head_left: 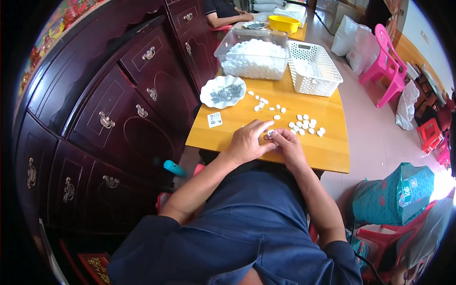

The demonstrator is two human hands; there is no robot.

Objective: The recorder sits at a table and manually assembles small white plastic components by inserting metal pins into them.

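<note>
Both my hands are over the near edge of the wooden table. Between the thumb and fingers of my right hand [289,145] is a small white plastic piece [270,133] with a dark mark on its face. Close beside it is my left hand [248,142], its index finger stretched out above the piece and its thumb apart, below. The left hand's other fingers are partly hidden. More small white pieces [305,124] lie in a loose cluster right of my hands, and several others [260,104] are scattered farther off. A square printed card [214,119] rests to the left.
A scalloped white dish [206,97] holds small grey parts. Behind it stand a clear bin [229,43] heaped with white pieces and a white perforated basket [327,86]. A yellow basin [284,24] and another person's arm [228,21] are farther back. Dark cabinets [118,95] line the left.
</note>
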